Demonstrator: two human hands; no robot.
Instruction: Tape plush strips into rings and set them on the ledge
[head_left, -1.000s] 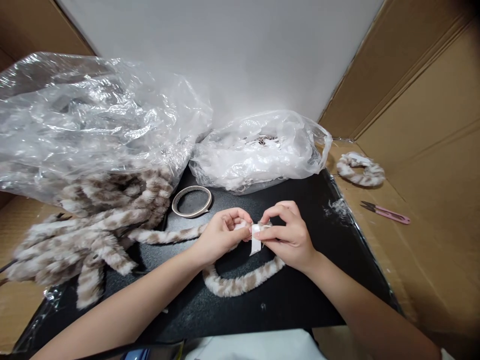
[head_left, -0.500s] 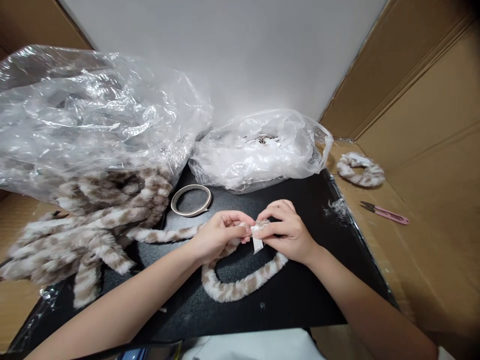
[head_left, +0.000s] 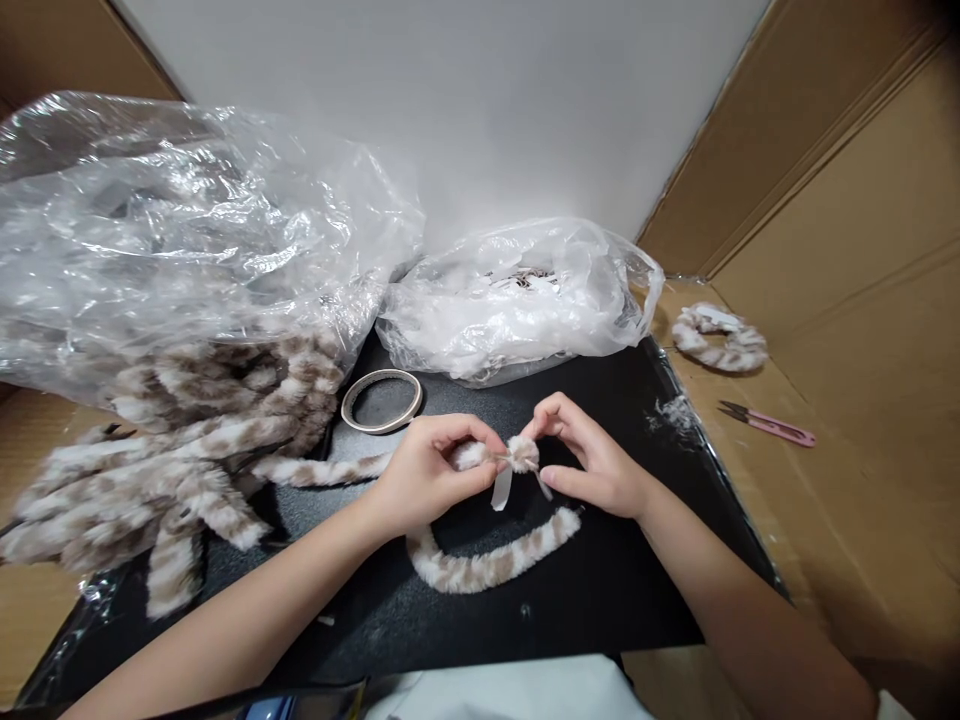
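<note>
My left hand [head_left: 435,470] pinches a fluffy white-and-brown fur strip [head_left: 495,567] near one end, thumb and forefinger pressed together. A small white piece of tape or tag [head_left: 502,489] hangs below these fingertips. Just right of the pinch, the strip's tufted end sticks out. My right hand [head_left: 581,465] is beside that tuft with thumb and forefinger apart; the forefinger seems to touch its edge. A thin pale sliver hangs by the right thumb, and I cannot tell what it is. The strip's other part curves over the black work surface [head_left: 600,610] below my hands.
A roll of tape [head_left: 382,402] lies behind my left hand. Many fur strips [head_left: 187,460] spill from a large clear plastic bag [head_left: 225,230] at left. Another plastic bag [head_left: 517,310] sits at the back. At right are a fur ring [head_left: 720,338] and pink thread snips [head_left: 772,424].
My right hand has loosened its pinch at the strip's end and shifted slightly right, fingers spreading. The tufted end now shows between the hands, and the white piece hangs further left.
</note>
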